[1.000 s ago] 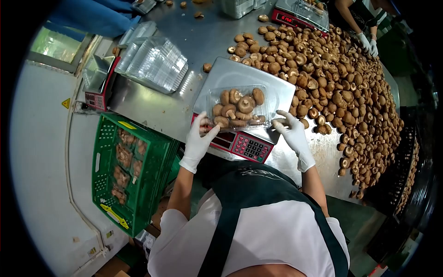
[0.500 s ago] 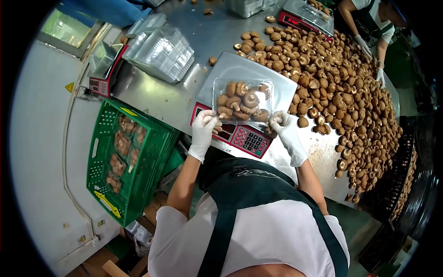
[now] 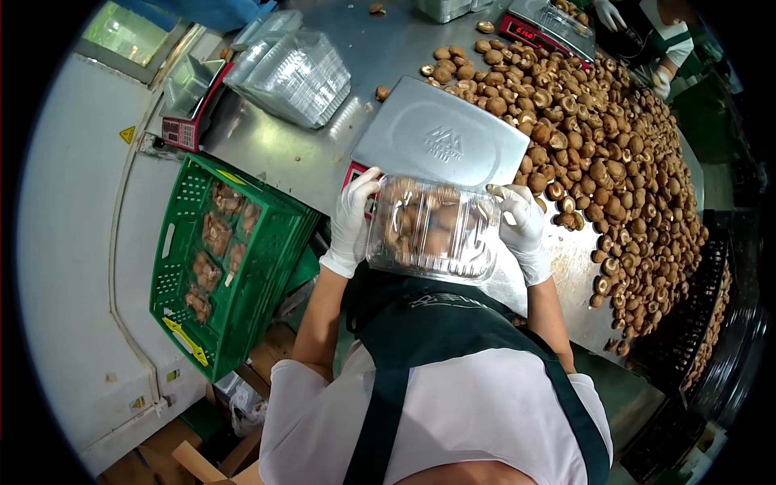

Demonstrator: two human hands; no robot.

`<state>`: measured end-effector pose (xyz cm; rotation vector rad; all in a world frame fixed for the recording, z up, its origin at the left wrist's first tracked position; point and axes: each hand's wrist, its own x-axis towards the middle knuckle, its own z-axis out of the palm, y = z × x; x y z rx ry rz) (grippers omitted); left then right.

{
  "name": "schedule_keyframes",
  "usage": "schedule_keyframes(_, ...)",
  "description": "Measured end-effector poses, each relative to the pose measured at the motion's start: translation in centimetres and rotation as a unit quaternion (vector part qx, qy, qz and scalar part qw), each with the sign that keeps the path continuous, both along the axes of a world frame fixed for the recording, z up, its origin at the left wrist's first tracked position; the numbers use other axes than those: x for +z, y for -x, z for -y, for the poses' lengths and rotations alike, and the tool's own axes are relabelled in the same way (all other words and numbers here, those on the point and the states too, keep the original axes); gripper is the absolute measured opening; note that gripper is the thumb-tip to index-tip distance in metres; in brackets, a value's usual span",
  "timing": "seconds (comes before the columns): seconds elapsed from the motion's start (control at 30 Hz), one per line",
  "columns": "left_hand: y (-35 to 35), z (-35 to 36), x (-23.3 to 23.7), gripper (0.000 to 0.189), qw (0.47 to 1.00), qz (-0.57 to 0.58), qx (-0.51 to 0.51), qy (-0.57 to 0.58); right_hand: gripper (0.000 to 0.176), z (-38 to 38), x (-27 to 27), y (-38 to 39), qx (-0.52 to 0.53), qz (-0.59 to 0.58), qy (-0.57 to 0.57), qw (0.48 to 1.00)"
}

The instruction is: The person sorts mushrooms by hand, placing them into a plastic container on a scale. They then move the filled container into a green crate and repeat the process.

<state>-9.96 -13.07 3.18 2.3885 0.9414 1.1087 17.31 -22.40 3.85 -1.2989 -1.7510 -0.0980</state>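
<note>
A clear plastic clamshell box (image 3: 432, 230) with brown mushrooms inside is held up in front of my apron, its ridged clear plastic facing me. My left hand (image 3: 352, 222), in a white glove, grips the box's left edge. On the right edge, my gloved right hand (image 3: 524, 226) has its fingers closed at the upper corner. Just beyond the box is a scale with a bare metal plate (image 3: 440, 137); the box hides most of its red keypad side.
A heap of mushrooms (image 3: 598, 162) covers the table's right side. Stacked clear boxes (image 3: 295, 77) stand at back left. A green crate (image 3: 230, 267) with packed mushrooms is at left. Another red scale (image 3: 546, 36) and a co-worker's gloved hand (image 3: 610, 14) are at the back right.
Both hands have lifted the mushroom box off the scale plate and brought it toward my body, tilting it. The plate is now uncovered. The co-worker's hands have shifted.
</note>
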Motion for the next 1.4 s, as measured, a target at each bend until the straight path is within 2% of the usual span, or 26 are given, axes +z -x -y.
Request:
schedule_keyframes(0.03, 0.4, -0.1, -0.4, 0.045, 1.000, -0.001, 0.000, 0.001, 0.031, 0.0, 0.1, 0.1, 0.000, -0.001, 0.001, 1.000)
schedule_keyframes(0.1, 0.9, 0.0, -1.0, 0.044, 0.994, -0.022, 0.019, -0.106, 0.032, 0.1, 0.3, 0.3, 0.005, 0.054, -0.041, 0.998)
schedule_keyframes(0.13, 1.0, 0.1, -0.8, 0.044, 0.994, -0.009, 0.022, -0.111, 0.034, 0.2, 0.8, 0.6, 0.010, 0.058, -0.043, 0.997)
schedule_keyframes(0.27, 2.0, 0.5, -1.1, 0.045, 0.993, 0.002, 0.032, -0.111, 0.033, 0.0, 0.4, 1.4, 0.016, 0.054, -0.043, 0.998)
schedule_keyframes(0.57, 4.5, 1.6, -1.3, 0.052, 0.997, 0.041, 0.048, -0.035, 0.028, -1.3, 0.4, 3.6, 0.045, 0.033, -0.020, 0.998)
schedule_keyframes(0.63, 4.3, 2.3, -0.9, 0.061, 0.960, 0.229, 0.017, 0.162, 0.021, -1.4, 0.2, 4.8, 0.074, -0.098, 0.036, 0.992)
schedule_keyframes(0.67, 3.9, 3.0, -0.1, 0.071, 0.853, 0.384, -0.014, 0.353, 0.021, -0.8, -1.2, 4.5, 0.062, -0.069, 0.107, 0.990)
schedule_keyframes(0.7, 4.2, 3.0, 0.2, 0.077, 0.819, 0.422, -0.058, 0.385, 0.025, -0.4, -1.8, 5.4, 0.042, -0.090, 0.191, 0.977)
schedule_keyframes(0.73, 5.1, 2.4, -1.6, 0.085, 0.883, 0.306, -0.095, 0.342, 0.028, -0.2, -1.8, 6.1, 0.059, -0.127, 0.255, 0.957)
schedule_keyframes(0.77, 5.5, 1.6, -3.1, 0.084, 0.910, 0.143, -0.127, 0.368, 0.030, 0.1, -1.8, 7.2, 0.094, -0.170, 0.315, 0.929)
schedule_keyframes(0.8, 5.7, 2.5, -2.2, 0.066, 0.988, -0.028, -0.101, 0.117, 0.032, 0.2, -1.6, 8.3, 0.129, -0.202, 0.365, 0.900)
schedule_keyframes(0.83, 4.5, 4.1, -1.8, 0.046, 0.864, 0.251, -0.193, 0.391, 0.035, 0.2, -1.4, 9.4, 0.160, -0.224, 0.408, 0.870)
schedule_keyframes(0.87, 4.6, 5.0, -2.3, 0.046, 0.871, 0.256, -0.170, 0.383, 0.037, 0.3, -1.1, 10.5, 0.190, -0.235, 0.444, 0.843)
schedule_keyframes(0.97, 6.4, 6.1, -7.8, 0.064, 0.796, 0.496, -0.157, 0.309, 0.045, -0.8, -0.8, 13.3, 0.253, -0.227, 0.527, 0.779)
schedule_keyframes(1.0, 8.8, 5.7, -10.4, 0.063, 0.658, 0.561, -0.233, 0.445, 0.048, -1.3, -0.8, 14.2, 0.266, -0.212, 0.546, 0.766)
schedule_keyframes(1.03, 9.0, 5.3, -3.0, 0.054, 0.586, 0.617, -0.147, 0.504, 0.050, -1.6, -0.9, 14.8, 0.273, -0.188, 0.563, 0.757)
schedule_keyframes(1.1, 12.9, 4.4, -2.9, 0.052, 0.654, 0.579, 0.017, 0.487, 0.025, -2.6, -1.9, 15.9, 0.258, -0.063, 0.581, 0.769)
schedule_keyframes(1.13, 15.0, 4.1, -1.8, 0.048, 0.675, 0.569, 0.105, 0.458, 0.022, -2.9, -2.1, 16.5, 0.258, -0.113, 0.594, 0.754)
schedule_keyframes(1.17, 17.3, 3.9, -0.3, 0.045, 0.690, 0.553, 0.192, 0.426, 0.022, -3.2, -2.2, 16.9, 0.264, -0.110, 0.594, 0.752)
schedule_keyframes(1.23, 23.8, 3.9, 1.4, 0.042, 0.748, 0.474, 0.284, 0.367, 0.021, -3.7, -2.2, 17.2, 0.262, -0.116, 0.574, 0.767)
schedule_keyframes(1.27, 28.1, 3.6, 0.1, 0.042, 0.711, 0.481, 0.369, 0.355, 0.021, -4.0, -2.1, 17.2, 0.254, -0.117, 0.591, 0.757)
schedule_keyframes(1.3, 30.1, 3.0, 1.3, 0.042, 0.746, 0.446, 0.441, 0.226, 0.021, -4.1, -2.3, 17.3, 0.254, -0.116, 0.592, 0.756)
schedule_keyframes(1.37, 38.3, 2.9, -1.7, 0.043, 0.737, 0.397, 0.510, 0.197, 0.020, -4.2, -3.1, 17.1, 0.248, -0.105, 0.584, 0.765)
schedule_keyframes(1.4, 41.5, 3.0, -3.1, 0.046, 0.711, 0.420, 0.511, 0.237, 0.019, -4.3, -3.2, 17.2, 0.245, -0.111, 0.589, 0.762)
